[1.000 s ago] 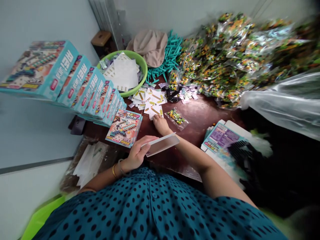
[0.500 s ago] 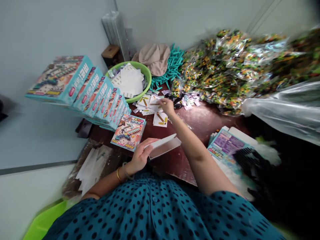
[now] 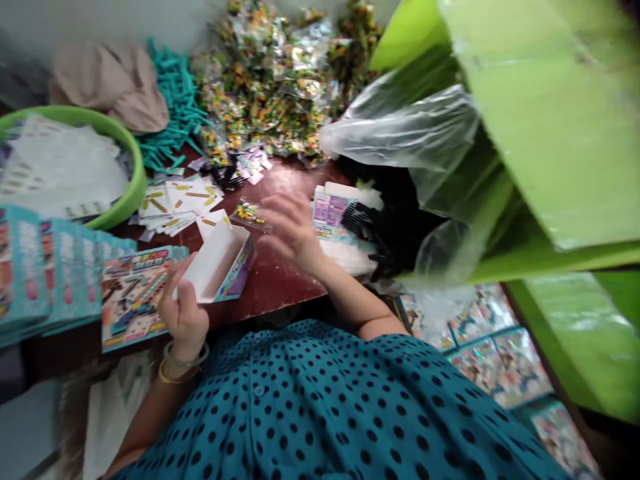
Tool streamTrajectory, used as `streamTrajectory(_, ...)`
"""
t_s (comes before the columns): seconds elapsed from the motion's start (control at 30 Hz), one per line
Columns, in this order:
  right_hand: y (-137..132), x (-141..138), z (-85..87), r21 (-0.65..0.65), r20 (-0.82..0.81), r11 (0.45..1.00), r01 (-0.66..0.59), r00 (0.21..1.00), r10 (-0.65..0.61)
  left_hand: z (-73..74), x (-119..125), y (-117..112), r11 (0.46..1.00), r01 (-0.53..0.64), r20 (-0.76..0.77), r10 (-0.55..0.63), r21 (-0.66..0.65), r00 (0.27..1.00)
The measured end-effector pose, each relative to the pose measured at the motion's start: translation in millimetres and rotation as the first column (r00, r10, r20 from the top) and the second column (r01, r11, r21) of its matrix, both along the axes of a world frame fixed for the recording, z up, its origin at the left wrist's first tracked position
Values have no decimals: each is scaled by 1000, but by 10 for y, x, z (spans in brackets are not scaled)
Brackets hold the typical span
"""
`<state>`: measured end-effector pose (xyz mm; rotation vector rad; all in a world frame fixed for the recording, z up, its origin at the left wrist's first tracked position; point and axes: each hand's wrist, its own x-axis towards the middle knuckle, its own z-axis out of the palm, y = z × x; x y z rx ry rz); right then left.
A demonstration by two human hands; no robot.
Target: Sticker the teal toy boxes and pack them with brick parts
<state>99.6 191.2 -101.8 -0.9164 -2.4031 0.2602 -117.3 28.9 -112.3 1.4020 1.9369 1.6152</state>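
My left hand [image 3: 184,308] grips the near left side of a small cardboard box [image 3: 213,261], tilted, with its open top showing a white inside and a purple-blue printed side. My right hand [image 3: 295,230], blurred by motion, is over the table to the right of the box, fingers spread with nothing seen in them. Just left of its fingertips lies a small clear bag of coloured pieces [image 3: 246,212]. Beyond the box are loose printed cards [image 3: 197,195] with pickaxe-like pictures. A printed box [image 3: 134,300] lies to the left of my left hand.
Stacked blue boxes [image 3: 65,273] and a green basin [image 3: 135,190] of paper sheets stand left. At the back are teal sticks [image 3: 175,110] and a heap of bagged pieces [image 3: 270,87]. Flat cartons [image 3: 327,210], black pieces [image 3: 363,223] and a clear plastic bag [image 3: 400,130] are right.
The view has swung to the right. My right hand has left the cards and moved right, its fingers now spread. The box in my left hand now shows its open inside.
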Motion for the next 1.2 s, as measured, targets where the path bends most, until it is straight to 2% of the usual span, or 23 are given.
streamTrajectory(0.03,95,370,-95,-8,19,978,210,978,-209,6,59,23,993,91,-114,-82,73,990)
streamTrajectory(0.07,178,763,-208,-22,61,917,399,916,-397,-13,128,51,972,208,-237,-177,111,955)
streamTrajectory(0.13,302,1512,-477,-81,193,748,659,747,-637,-136,281,135,908,418,-437,-365,28,822)
streamTrajectory(0.17,346,1823,-614,-130,241,697,705,704,-668,-235,360,188,881,467,-489,-441,-76,752)
streamTrajectory(0.23,418,2252,-827,-209,213,648,732,681,-700,-461,504,298,835,459,-504,-550,-305,666)
streamTrajectory(0.3,478,2403,-897,-251,47,641,725,671,-740,-653,619,389,779,429,-436,-617,-457,656)
streamTrajectory(0.33,502,2382,-876,-256,-66,647,719,654,-753,-716,666,423,755,436,-374,-634,-489,677)
streamTrajectory(0.43,534,2057,-688,-239,-349,732,638,647,-678,-762,771,505,727,529,-47,-606,-437,794)
streamTrajectory(0.5,529,1792,-580,-206,-359,796,570,713,-603,-727,807,570,724,592,273,-525,-354,806)
streamTrajectory(0.53,532,1700,-559,-197,-291,796,573,741,-605,-710,807,605,724,612,418,-471,-319,776)
streamTrajectory(0.57,547,1652,-565,-200,-183,768,608,747,-639,-698,795,638,726,620,529,-416,-296,740)
streamTrajectory(0.67,678,1766,-694,-247,211,586,772,633,-745,-702,691,691,744,604,666,-298,-288,684)
streamTrajectory(0.7,735,1843,-741,-259,284,548,795,605,-744,-712,650,692,750,592,677,-274,-294,683)
streamTrajectory(0.73,780,1904,-772,-265,298,544,796,605,-739,-722,616,687,757,583,691,-251,-296,677)
streamTrajectory(0.77,800,1926,-779,-261,249,570,779,625,-740,-729,594,682,764,576,716,-226,-290,661)
streamTrajectory(0.83,729,1788,-721,-228,8,671,706,690,-723,-723,597,683,781,578,798,-184,-236,574)
streamTrajectory(0.93,339,1138,-555,-231,-330,875,426,812,-482,-666,676,742,813,581,932,-192,-24,307)
streamTrajectory(0.97,187,861,-513,-275,-366,928,252,865,-344,-645,696,774,836,546,955,-197,47,220)
streamTrajectory(1.0,65,586,-487,-330,-398,942,60,896,-196,-629,701,806,868,488,971,-185,88,154)
streamTrajectory(1.07,3,83,-477,-417,-422,876,-241,905,48,-621,653,853,946,318,989,-106,69,101)
streamTrajectory(1.1,95,-145,-486,-456,-410,831,-319,904,122,-628,604,859,972,236,993,-50,25,104)
streamTrajectory(1.17,512,-591,-507,-518,-323,799,-305,935,148,-657,493,831,990,132,991,35,-52,130)
streamTrajectory(1.2,800,-824,-513,-525,-256,823,-216,963,89,-673,446,799,990,119,988,53,-71,146)
